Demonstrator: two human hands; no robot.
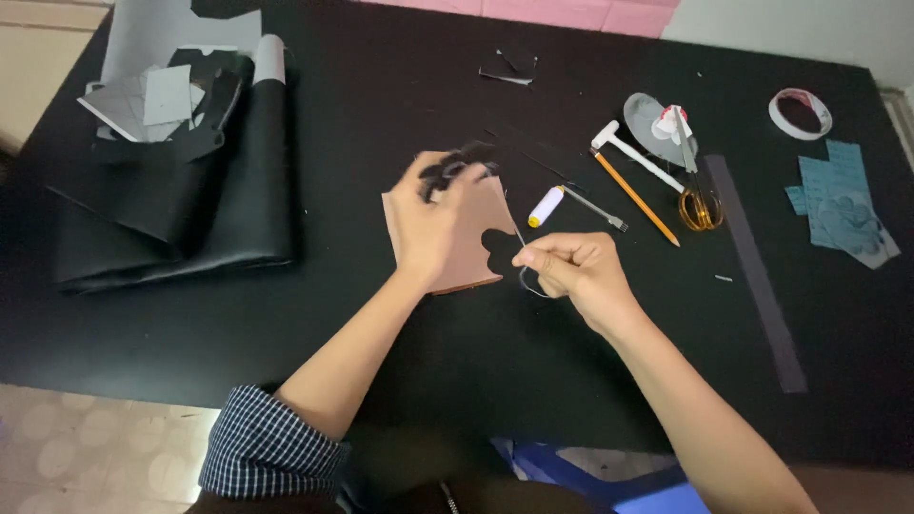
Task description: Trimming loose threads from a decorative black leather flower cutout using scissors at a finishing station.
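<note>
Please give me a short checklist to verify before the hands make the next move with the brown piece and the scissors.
1. Left hand grips the brown piece: ok.
2. Right hand holds the scissors at the piece's cut edge: ok.
3. Blades open or closed: cannot tell, mostly hidden.
4. Left fingers clear of the blades: cannot tell.
5. Small black cut shape held at the left fingertips: ok.
6. Pencil and white-handled tool lie apart from the hands: ok.
</note>
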